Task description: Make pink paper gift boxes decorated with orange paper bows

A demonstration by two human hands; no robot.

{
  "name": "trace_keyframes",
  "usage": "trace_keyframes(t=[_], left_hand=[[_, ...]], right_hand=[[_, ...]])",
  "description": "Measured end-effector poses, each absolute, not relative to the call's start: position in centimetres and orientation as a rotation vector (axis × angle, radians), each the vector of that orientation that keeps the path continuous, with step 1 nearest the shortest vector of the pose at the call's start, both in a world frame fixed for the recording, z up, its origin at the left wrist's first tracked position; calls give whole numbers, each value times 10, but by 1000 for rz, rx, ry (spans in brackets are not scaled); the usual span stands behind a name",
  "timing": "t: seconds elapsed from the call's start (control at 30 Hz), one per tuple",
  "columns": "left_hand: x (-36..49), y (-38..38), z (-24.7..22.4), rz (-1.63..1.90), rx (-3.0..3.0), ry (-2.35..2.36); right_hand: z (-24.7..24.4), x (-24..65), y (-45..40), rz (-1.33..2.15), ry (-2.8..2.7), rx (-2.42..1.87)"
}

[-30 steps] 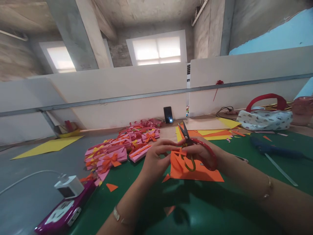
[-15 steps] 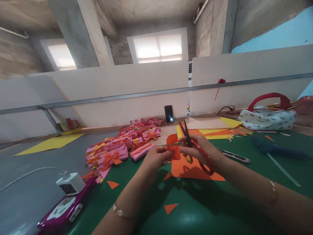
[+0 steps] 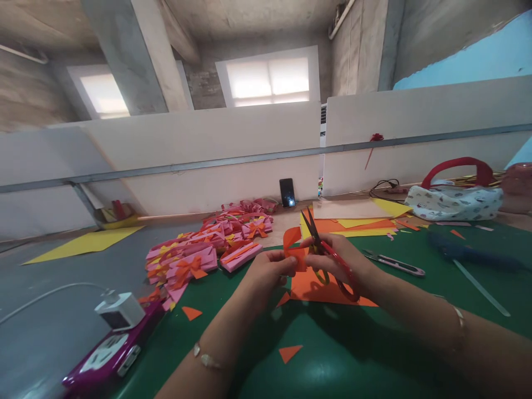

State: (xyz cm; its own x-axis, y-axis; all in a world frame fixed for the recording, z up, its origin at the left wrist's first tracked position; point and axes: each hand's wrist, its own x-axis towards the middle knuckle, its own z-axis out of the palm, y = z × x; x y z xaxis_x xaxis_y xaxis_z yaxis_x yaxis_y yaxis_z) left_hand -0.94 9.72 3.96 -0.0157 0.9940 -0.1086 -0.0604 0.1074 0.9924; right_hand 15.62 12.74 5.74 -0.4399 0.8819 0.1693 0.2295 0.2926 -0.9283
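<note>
My left hand (image 3: 272, 271) pinches a small curled orange paper piece (image 3: 300, 258) by its left side. On the piece's right, my right hand (image 3: 334, 257) is closed around red-handled scissors (image 3: 316, 235), whose dark blades point up and stand slightly apart; its fingertips are near the paper. Beneath the hands lies a larger orange sheet (image 3: 320, 288) on the green mat. Left of my left hand is a pile of pink paper pieces with orange bows (image 3: 189, 266). Whether the right fingertips touch the orange piece is hard to tell.
A utility knife (image 3: 397, 264) and a blue glue gun (image 3: 469, 255) lie to the right. A purple power strip (image 3: 112, 349) with a white charger (image 3: 120, 311) is at the front left. A phone (image 3: 287, 193) leans on the back wall, near a cloth bag (image 3: 455, 200).
My right hand and the scissors have shifted slightly left. The orange piece has turned a little between my hands, and more of the utility knife shows.
</note>
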Motion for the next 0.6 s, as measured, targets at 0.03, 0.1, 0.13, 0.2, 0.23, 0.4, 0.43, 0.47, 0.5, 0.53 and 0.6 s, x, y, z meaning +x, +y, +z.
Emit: trace_keyframes(t=[0.03,0.1,0.13,0.2,0.23,0.4,0.43,0.47,0.5,0.53,0.6], left_hand=[[-10,97,41,1208,1042,1236],[-11,96,45,1298,959,1240],[-12,96,47,1340,921,1240],[-14,95,51,1397,875,1251],[-15,95,52,1412,871,1264],[-16,96,51,1432,954,1314],[-15,97,50,1432,975,1310],[-14,97,48,1430,997,1302],[-14,97,47,1426,1014,1296],[-13,98,47,1424,1026,1293],[-12,98,46,1414,1054,1301]], right_hand=[[59,157,128,1123,-1879,-1022],[63,160,129,1035,-1956,-1083],[66,162,131,995,-2006,-1105],[69,168,134,921,-2125,-1125],[71,171,136,886,-2191,-1126],[72,177,138,768,-2455,-1060],[72,176,137,763,-2473,-1058],[71,175,136,762,-2480,-1070],[70,173,136,759,-2482,-1091],[69,172,135,756,-2484,-1110],[67,169,134,771,-2494,-1119]])
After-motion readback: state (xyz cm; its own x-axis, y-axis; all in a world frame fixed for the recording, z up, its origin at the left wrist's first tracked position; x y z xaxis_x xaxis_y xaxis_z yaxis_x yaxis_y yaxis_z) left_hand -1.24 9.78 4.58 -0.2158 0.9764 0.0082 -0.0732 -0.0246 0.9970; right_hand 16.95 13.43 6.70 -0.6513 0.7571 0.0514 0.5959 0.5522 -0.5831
